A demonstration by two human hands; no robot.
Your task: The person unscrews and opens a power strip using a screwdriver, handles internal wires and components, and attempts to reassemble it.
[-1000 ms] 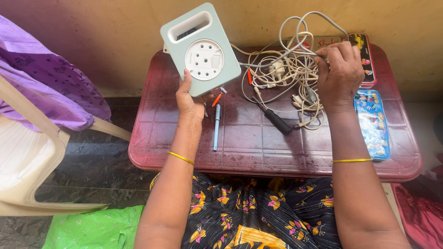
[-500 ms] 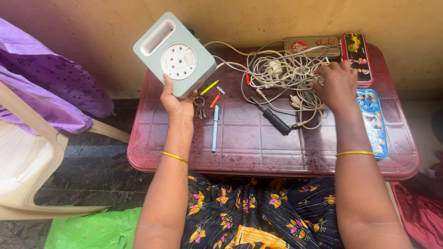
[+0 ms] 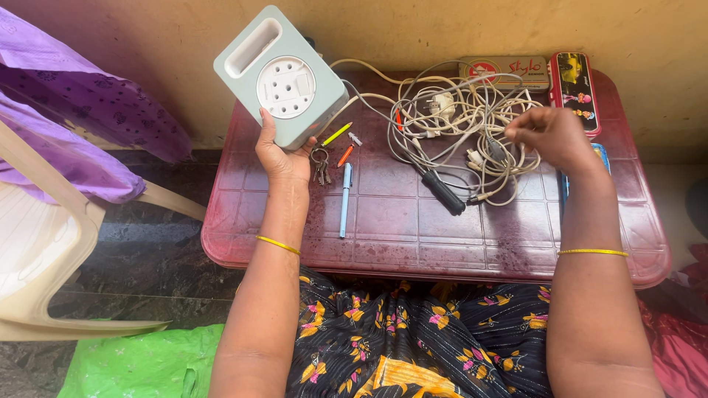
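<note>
My left hand holds up a pale green extension box with a round white socket face and a handle slot, lifted above the table's left part. Its white cable runs right into a tangled heap of white cables with a plug on the dark red table. My right hand pinches strands at the heap's right side. A black-handled tool lies just below the tangle.
Keys, a blue pen, a yellow pen and an orange piece lie near my left hand. Flat pencil tins sit at the back right. A white plastic chair with purple cloth stands left; a green bag lies below.
My left hand has carried the green box leftward, away from the tangle. My right hand has gone from resting on the cables to pinching and lifting strands.
</note>
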